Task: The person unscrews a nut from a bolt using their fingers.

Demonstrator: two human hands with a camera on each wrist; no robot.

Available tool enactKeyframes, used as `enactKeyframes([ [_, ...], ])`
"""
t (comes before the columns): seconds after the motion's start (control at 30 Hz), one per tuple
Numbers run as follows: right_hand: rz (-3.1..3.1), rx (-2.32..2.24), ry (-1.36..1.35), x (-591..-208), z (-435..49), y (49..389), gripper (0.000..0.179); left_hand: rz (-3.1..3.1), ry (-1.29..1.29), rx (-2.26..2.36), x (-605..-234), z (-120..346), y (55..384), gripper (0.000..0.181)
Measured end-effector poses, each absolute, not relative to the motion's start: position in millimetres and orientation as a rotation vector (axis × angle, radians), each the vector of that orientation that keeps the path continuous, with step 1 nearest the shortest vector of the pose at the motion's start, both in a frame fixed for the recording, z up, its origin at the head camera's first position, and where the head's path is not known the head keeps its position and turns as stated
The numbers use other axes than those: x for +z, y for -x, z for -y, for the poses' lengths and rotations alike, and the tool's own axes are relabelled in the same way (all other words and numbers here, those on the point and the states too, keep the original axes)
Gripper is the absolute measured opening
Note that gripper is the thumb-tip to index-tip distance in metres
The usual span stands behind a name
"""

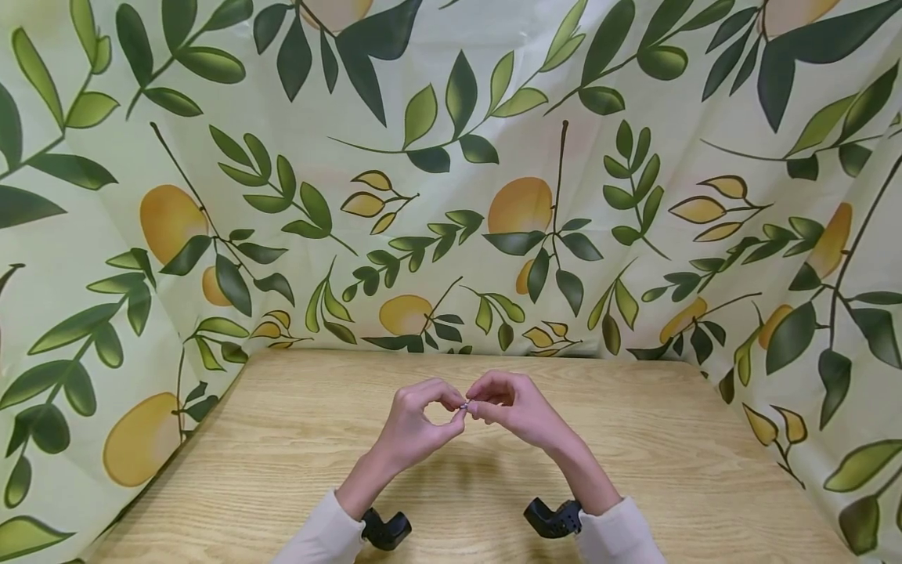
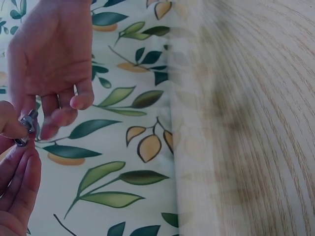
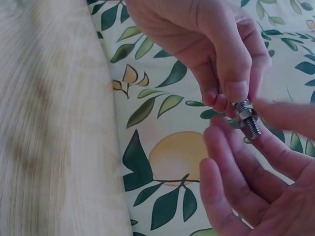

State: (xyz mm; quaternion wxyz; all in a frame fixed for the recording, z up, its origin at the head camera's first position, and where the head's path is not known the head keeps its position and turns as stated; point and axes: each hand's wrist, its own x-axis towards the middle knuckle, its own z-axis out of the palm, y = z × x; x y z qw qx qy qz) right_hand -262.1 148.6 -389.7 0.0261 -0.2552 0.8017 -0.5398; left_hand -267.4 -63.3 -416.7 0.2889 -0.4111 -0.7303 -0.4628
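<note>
Held a small threaded metal bolt [image 3: 252, 129] in the air above the counter [image 1: 282, 439], near the middle of the head view, with the left hand [image 1: 411, 423] toward one end and the right hand [image 1: 520, 403] toward the other. Had a nut [image 3: 245, 114] seated partway along the bolt, with thread visible on either side of it. Pinched with the left hand, bringing thumb and forefinger together on the metal and rounding the two into a loop. Bent the other left fingers in close beside the thumb, as seen from the right wrist. Closed the right hand on the bolt too, pinching just beside the left grip. Spread the remaining right fingers loosely, half bent, away from the metal. Tilted the bolt slantwise in the right wrist view, pointing its bare threaded end away from the left hand. Wore pale sleeves [image 1: 326, 533] ending near the wrists, and on the inner side of each wrist a black mount [image 1: 386, 530]. Threw soft shadows [image 1: 461, 474] onto the light wood grain below. Faced a pale cloth [image 1: 437, 196] printed with orange fruit and green leaves, hung behind the counter and along its left and right sides.
</note>
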Motion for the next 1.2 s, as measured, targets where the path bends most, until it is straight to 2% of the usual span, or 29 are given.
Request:
enactKeyframes([
  [0.13, -2.454, -1.676, 0.813, -389.2, -148.5, 262.9, 0.017, 1.96, 1.084, -1.245, -416.4, 63.5, 266.6, 0.011],
  [0.43, -2.461, -1.688, 0.818, -387.8, -147.7, 262.5, 0.016, 1.849, 1.106, -1.198, -417.2, 61.9, 268.4, 0.023],
  [1.2, -2.444, -1.739, 0.846, -391.5, -145.6, 261.0, 0.018, 1.851, 1.072, -1.163, -420.1, 62.1, 267.9, 0.024],
])
